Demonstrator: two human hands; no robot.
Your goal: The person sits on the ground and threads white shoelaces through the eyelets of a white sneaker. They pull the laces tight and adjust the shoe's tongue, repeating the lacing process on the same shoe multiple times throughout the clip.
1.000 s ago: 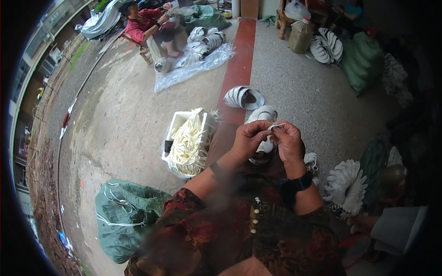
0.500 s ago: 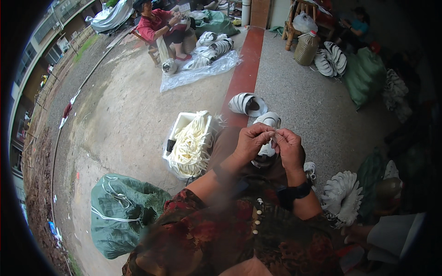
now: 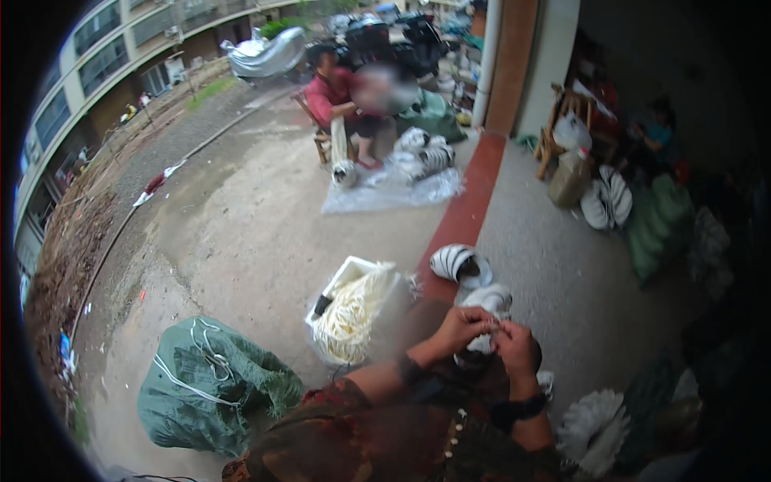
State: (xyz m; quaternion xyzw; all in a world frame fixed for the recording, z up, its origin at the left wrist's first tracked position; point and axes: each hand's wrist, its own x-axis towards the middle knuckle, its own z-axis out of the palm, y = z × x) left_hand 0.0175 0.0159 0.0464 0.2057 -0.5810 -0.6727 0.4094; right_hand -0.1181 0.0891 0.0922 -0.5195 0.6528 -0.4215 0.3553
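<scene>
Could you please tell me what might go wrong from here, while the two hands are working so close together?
The left hand and right hand meet at the fingertips; anything small pinched there, too blurred to make out, might slip and drop.

The white layered stack sits right by the hands, so a stray knock could perhaps shift it.

The cream cords lie loosely heaped in the white box and might tangle if pulled.

The wearer's two hands [image 3: 464, 329] [image 3: 516, 345], one white box [image 3: 361, 262] and one red floor stripe [image 3: 470, 213] show.
</scene>
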